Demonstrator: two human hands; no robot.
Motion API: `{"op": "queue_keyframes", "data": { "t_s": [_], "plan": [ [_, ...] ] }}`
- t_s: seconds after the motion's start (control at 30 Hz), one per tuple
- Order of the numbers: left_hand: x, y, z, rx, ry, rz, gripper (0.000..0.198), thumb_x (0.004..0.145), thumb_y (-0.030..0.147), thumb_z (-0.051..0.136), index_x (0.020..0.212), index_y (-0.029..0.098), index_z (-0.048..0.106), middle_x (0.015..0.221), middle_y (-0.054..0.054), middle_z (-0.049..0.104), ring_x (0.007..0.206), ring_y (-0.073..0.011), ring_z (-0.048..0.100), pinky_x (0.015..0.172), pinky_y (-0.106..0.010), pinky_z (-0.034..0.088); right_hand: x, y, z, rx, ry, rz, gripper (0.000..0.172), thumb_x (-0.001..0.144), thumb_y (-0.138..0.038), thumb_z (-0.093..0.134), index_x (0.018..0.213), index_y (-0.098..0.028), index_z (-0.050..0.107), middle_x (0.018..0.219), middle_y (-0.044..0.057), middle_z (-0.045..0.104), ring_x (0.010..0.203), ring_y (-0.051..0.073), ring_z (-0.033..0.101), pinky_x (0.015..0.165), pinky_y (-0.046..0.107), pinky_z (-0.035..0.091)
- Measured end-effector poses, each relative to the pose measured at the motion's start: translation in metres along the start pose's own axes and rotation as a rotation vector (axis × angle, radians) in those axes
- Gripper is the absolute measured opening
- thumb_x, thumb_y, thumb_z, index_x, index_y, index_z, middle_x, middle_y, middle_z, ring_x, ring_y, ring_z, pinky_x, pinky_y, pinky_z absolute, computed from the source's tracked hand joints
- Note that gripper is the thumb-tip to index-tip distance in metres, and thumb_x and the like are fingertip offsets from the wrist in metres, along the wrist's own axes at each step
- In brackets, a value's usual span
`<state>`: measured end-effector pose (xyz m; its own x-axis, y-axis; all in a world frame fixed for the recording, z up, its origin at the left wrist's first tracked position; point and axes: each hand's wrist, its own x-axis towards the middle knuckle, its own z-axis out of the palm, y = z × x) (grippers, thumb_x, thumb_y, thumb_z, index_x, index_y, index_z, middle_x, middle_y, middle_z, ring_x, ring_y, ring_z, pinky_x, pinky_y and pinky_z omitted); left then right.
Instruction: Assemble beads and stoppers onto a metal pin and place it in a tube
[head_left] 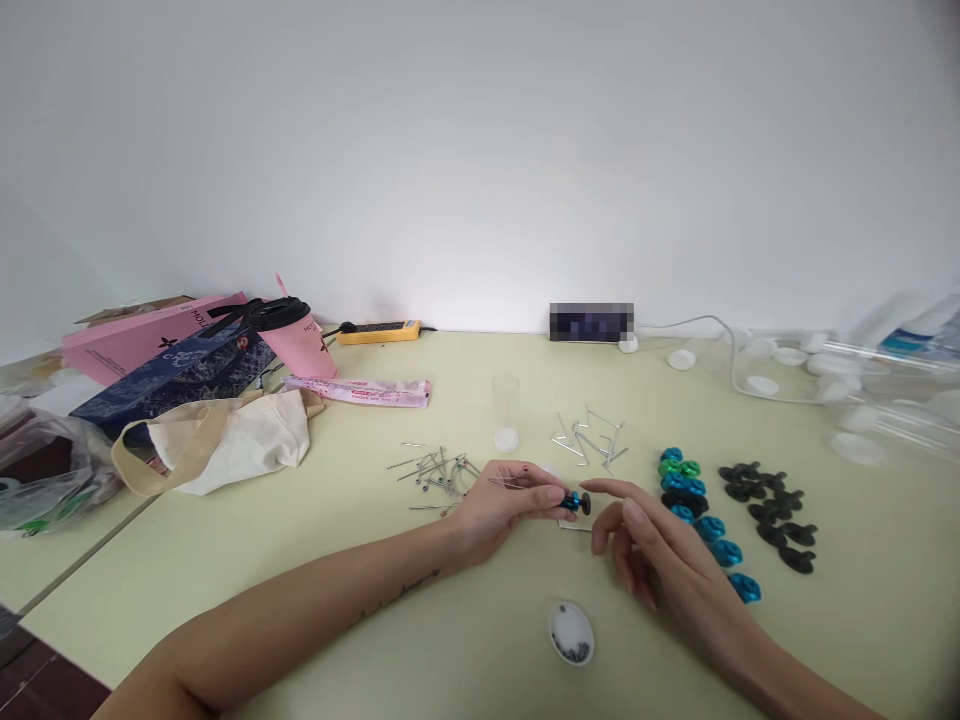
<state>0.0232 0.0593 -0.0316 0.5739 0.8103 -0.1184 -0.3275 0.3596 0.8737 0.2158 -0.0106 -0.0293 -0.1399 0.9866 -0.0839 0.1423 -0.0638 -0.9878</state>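
Observation:
Between its thumb and fingers my left hand point(517, 495) pinches a small blue metal part with a black disc-shaped end point(586, 503). A thin wire-like piece point(506, 483) shows along that hand; I cannot tell whether it is joined to the part. Just to the right, my right hand point(645, 545) has its index finger stretched toward the part and the other fingers loosely curled, with nothing visible in it. Blue parts point(726, 552) stand in a row beside the right hand, with a few green point(690, 468) and black ones. A small white dish point(571, 632) with tiny dark pieces lies below the hands.
Black curved pieces point(772, 512) lie at the right. Thin metal pins point(431, 468) and bent hex keys point(589, 437) are behind the hands, around a clear tube point(506, 415). A pink cup point(304, 345), cloth bag point(232, 445) and yellow power strip point(379, 332) are farther left.

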Motion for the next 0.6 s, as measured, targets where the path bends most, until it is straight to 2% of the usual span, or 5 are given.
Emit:
{"op": "queue_keyframes", "data": {
  "t_s": [0.43,0.6],
  "plan": [
    [0.0002,-0.0005,0.0005,-0.005,0.025,0.005,0.024,0.067,0.026,0.081,0.082,0.009,0.073,0.082,-0.008,0.07,0.076,-0.0182,0.068,0.087,-0.036,0.051,0.0016,0.0019,-0.0007,-0.013,-0.003,-0.006,0.042,0.097,-0.051,0.034,0.126,-0.024,0.048,0.078,0.001,0.058,0.052,0.011,0.045,0.043,0.022,0.035],
    [-0.0004,0.0005,0.0005,-0.008,0.004,-0.015,0.023,0.068,0.025,0.081,0.082,0.009,0.073,0.081,-0.007,0.07,0.075,-0.0161,0.067,0.082,-0.031,0.052,0.0039,0.002,0.0003,-0.082,-0.002,-0.029,0.039,0.091,-0.045,0.052,0.126,-0.028,0.045,0.075,-0.003,0.056,0.051,0.01,0.042,0.045,0.023,0.035]
  ]
}}
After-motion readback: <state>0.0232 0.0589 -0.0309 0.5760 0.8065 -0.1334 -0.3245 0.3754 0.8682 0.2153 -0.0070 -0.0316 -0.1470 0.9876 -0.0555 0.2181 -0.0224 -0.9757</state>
